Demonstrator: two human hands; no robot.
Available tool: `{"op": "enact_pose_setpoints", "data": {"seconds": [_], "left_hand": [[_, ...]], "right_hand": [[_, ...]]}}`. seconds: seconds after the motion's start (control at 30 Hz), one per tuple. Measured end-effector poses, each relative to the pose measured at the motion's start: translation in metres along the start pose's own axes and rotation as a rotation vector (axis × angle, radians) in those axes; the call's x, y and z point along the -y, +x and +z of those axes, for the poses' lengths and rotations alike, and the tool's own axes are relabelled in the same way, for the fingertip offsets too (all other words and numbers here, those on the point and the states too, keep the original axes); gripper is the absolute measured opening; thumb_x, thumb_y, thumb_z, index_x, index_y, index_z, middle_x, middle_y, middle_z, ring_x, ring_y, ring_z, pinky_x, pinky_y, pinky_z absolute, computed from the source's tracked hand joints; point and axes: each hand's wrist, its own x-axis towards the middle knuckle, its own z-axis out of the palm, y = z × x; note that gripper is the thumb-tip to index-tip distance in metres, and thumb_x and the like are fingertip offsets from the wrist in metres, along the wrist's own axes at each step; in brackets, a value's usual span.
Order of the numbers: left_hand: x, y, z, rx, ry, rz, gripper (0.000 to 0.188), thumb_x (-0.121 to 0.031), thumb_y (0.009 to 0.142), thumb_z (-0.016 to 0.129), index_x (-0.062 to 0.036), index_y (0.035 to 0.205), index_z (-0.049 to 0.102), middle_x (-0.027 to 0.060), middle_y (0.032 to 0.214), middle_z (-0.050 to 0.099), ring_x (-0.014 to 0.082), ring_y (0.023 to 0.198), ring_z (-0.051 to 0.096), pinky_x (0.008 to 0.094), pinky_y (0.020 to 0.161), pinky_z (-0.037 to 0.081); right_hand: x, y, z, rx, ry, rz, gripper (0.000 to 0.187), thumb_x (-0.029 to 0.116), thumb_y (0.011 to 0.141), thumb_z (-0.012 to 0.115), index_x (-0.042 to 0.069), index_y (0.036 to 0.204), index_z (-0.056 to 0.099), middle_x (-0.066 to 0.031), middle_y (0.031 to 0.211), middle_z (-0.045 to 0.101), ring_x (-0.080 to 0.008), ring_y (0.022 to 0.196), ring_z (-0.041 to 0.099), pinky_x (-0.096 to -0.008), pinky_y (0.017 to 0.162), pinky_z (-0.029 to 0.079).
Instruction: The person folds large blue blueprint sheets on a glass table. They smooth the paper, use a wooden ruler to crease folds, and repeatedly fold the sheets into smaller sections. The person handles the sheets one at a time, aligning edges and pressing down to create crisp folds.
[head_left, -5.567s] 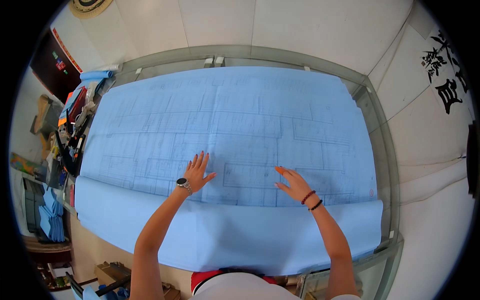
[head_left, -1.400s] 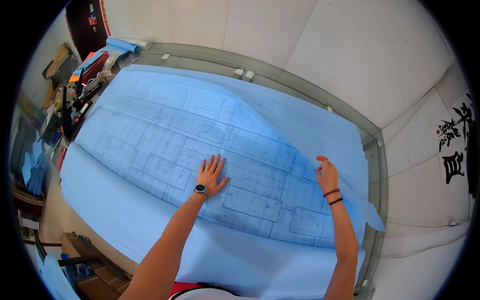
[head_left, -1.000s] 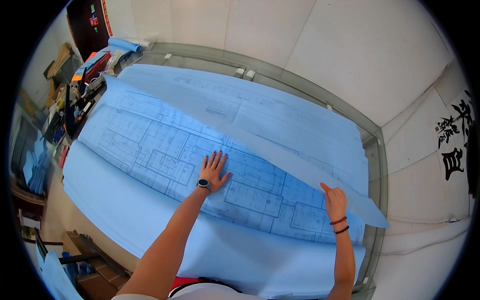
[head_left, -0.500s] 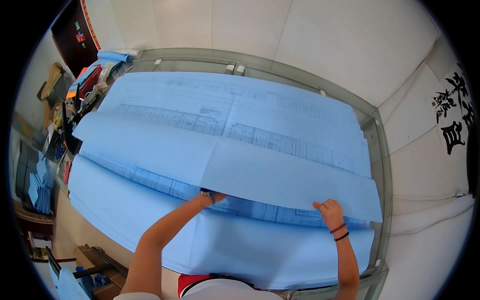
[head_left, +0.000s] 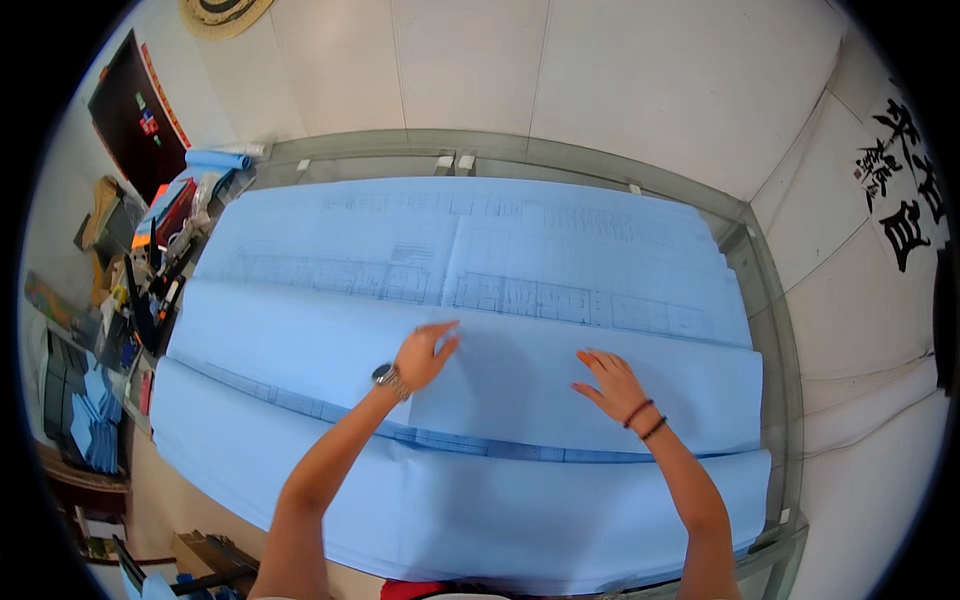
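Note:
A wide stack of blue drawing sheets (head_left: 590,500) covers the table, with fine dark line drawings on the far part. Its middle panel (head_left: 320,340) is a folded-over flap showing a plain side. Printed lines show in a narrow gap between this flap and the plain near panel. Over the flap, left of centre, is my left hand (head_left: 425,360), its thumb and fingers apart and a watch on its wrist. To its right, my right hand (head_left: 608,385) has spread fingers, with an orange cover on one fingertip. Neither hand holds anything; whether they touch the paper, I cannot tell.
A glass table edge (head_left: 770,290) frames the sheets at right and back. On the far left lie a rolled blue sheet (head_left: 217,159) and assorted tools and papers. Folded blue sheets (head_left: 95,425) stand at the lower left. A straw hat (head_left: 225,15) hangs on the wall.
Both hands have come away from the flap's near edge and moved farther onto its middle. My right hand's fingers have spread. The view has tilted up, bringing the hat in.

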Motion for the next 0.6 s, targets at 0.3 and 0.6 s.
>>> {"op": "enact_pose_setpoints", "data": {"seconds": [0.3, 0.6], "left_hand": [[0.087, 0.058, 0.068, 0.134, 0.424, -0.181, 0.053, -0.038, 0.102, 0.042, -0.0053, 0.144, 0.044, 0.0179, 0.15, 0.041, 0.0375, 0.141, 0.035, 0.0564, 0.115, 0.023], [0.1, 0.031, 0.086, 0.032, 0.555, -0.012, 0.064, -0.043, 0.101, 0.042, -0.0066, 0.153, 0.027, 0.0161, 0.158, 0.028, 0.0384, 0.145, 0.025, 0.0561, 0.117, 0.018]], "right_hand": [[0.045, 0.126, 0.086, 0.077, 0.079, 0.136, 0.068, 0.049, 0.098, 0.049, 0.003, 0.147, 0.036, -0.0183, 0.149, 0.041, -0.034, 0.139, 0.036, -0.0508, 0.117, 0.024], [0.052, 0.118, 0.149, 0.094, -0.013, 0.218, 0.071, 0.051, 0.098, 0.047, 0.005, 0.15, 0.03, -0.0147, 0.156, 0.029, -0.0298, 0.147, 0.021, -0.0589, 0.118, 0.013]]}}
